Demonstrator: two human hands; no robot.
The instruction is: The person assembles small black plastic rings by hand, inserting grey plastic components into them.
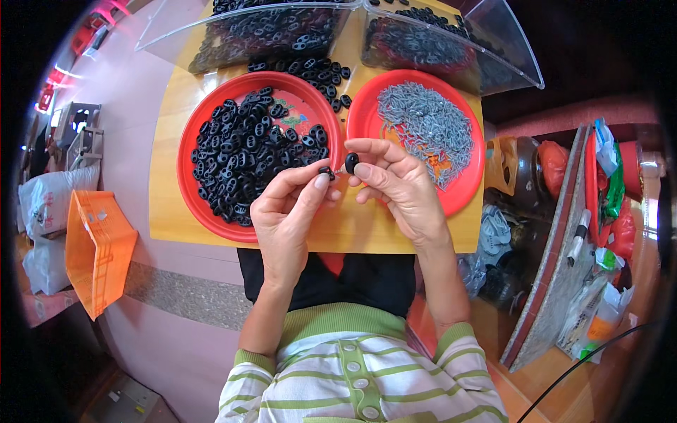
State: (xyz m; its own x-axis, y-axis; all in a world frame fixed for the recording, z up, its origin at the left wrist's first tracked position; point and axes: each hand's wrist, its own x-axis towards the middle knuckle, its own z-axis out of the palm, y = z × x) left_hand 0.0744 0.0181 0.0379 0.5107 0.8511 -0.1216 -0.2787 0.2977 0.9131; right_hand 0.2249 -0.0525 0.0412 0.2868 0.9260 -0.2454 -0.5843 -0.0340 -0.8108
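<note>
My left hand (289,211) pinches a small black plastic piece (325,171) between thumb and forefinger. Between the hands a short metal spring (339,171) sticks out toward the right. My right hand (402,190) grips a glossy black oval cord lock part (352,162) at thumb and fingers, facing the spring's end; whether they touch is too small to tell. Beneath and left of the hands lies a red round tray (189,180) heaped with black two-holed cord lock parts (236,151). To the right, another red tray (357,99) holds a pile of small grey metal springs (430,123).
Clear plastic bins (271,35) of black parts stand at the table's far edge, with loose pieces (331,76) spilled before them. The yellow wooden table (169,204) ends near my lap. An orange crate (102,247) sits at left; a shelf board (546,268) stands at right.
</note>
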